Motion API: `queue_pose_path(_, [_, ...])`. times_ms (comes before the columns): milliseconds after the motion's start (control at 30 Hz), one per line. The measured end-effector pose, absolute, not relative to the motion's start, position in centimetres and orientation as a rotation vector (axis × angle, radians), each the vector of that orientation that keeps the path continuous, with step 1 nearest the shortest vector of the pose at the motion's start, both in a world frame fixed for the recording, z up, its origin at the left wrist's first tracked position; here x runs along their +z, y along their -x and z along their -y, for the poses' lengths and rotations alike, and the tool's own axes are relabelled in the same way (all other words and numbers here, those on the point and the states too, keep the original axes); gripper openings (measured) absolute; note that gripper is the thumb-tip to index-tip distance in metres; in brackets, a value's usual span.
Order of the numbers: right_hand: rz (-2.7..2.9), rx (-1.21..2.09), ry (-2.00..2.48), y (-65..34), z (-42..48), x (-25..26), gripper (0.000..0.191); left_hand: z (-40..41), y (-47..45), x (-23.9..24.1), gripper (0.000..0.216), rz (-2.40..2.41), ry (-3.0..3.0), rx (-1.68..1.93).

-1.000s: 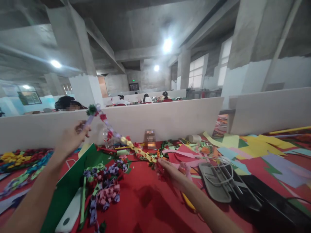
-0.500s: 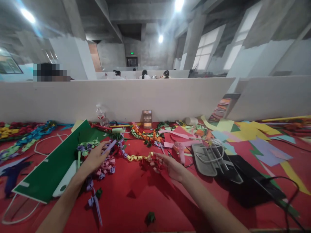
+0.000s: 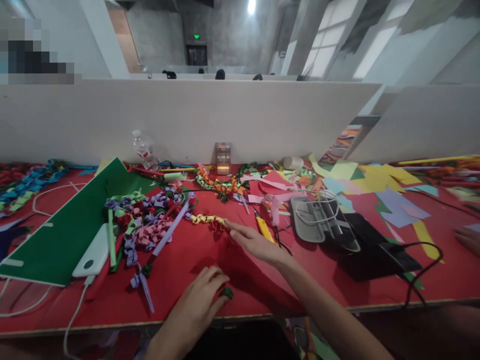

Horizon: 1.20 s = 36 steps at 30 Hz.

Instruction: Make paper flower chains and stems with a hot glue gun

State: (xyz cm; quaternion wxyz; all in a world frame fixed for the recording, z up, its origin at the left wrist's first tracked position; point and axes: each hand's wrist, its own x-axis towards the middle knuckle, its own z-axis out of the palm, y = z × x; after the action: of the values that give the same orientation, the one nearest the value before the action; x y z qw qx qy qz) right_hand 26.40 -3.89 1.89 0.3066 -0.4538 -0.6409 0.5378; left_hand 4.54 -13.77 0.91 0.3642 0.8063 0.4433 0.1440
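Observation:
My left hand (image 3: 198, 305) is low at the front of the table, its thumb and fingers closed around a small green folded paper piece (image 3: 227, 292). Further up, my right hand (image 3: 258, 242) has its long fingers together, with the tips at the right end of a yellow paper chain (image 3: 206, 219). Dark red links show by those fingertips, and the hand partly hides them. Leftward the chain meets a heap of purple, pink, green and red paper chain (image 3: 153, 220). A purple paper strip (image 3: 174, 225) slants across the heap's right side.
A green board (image 3: 63, 235) and a white power bank (image 3: 91, 255) lie left. Right are a yellow utility knife (image 3: 265, 227), a pink glue gun (image 3: 275, 206), a grey case (image 3: 307, 222) and coloured paper sheets (image 3: 397, 207). Another person's hand (image 3: 468, 240) shows at far right.
My left hand has left the purple strip and come down to the green paper piece near the table edge. My right hand stays by the yellow chain's end. The view tilts down.

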Motion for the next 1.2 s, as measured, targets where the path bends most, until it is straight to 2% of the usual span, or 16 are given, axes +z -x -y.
queue_pose_path(200, [1.626, 1.276, 1.241, -28.2, 5.9, 2.9, 0.051, 13.9, -4.0, -0.1, 0.019, -1.084, -1.970, 0.534])
queue_pose_path(400, [1.806, 1.077, 1.404, -27.7, 9.5, 2.5, 0.045, 13.6, -4.2, -1.3, 0.028, -1.078, -1.972, 0.649])
queue_pose_path(567, [1.751, 1.035, 1.405, -27.5, 10.2, 2.5, 0.043, 13.7, -4.2, -3.6, 0.037, -1.081, -2.243, 0.607])
queue_pose_path(633, [1.674, 0.867, 1.489, -28.8, 9.4, 2.5, 0.037, 14.0, -4.1, -5.3, 0.040, -1.007, -2.409, 0.550])
queue_pose_path(767, [1.550, 0.373, 1.687, -33.3, 6.1, 2.3, 0.034, 14.0, -3.8, -7.2, 0.031, -1.026, -2.541, 0.589])
queue_pose_path(833, [1.550, 0.144, 1.755, -35.4, 3.8, 1.9, 0.040, 13.4, -3.4, -6.2, 0.031, -1.115, -2.510, 0.677])
queue_pose_path(933, [1.614, 0.021, 1.780, -37.3, 0.7, 1.0, 0.045, 11.7, -2.3, -3.0, 0.030, -1.337, -2.402, 0.736])
queue_pose_path(1067, [1.681, -0.003, 1.879, -37.8, -1.7, -0.2, 0.035, 8.8, -0.9, 0.7, 0.033, -1.564, -2.316, 0.606])
queue_pose_path(1200, [1.667, -0.009, 1.922, -37.9, -2.0, -0.8, 0.031, 5.4, -2.0, 2.9, 0.032, -1.586, -2.409, 0.490])
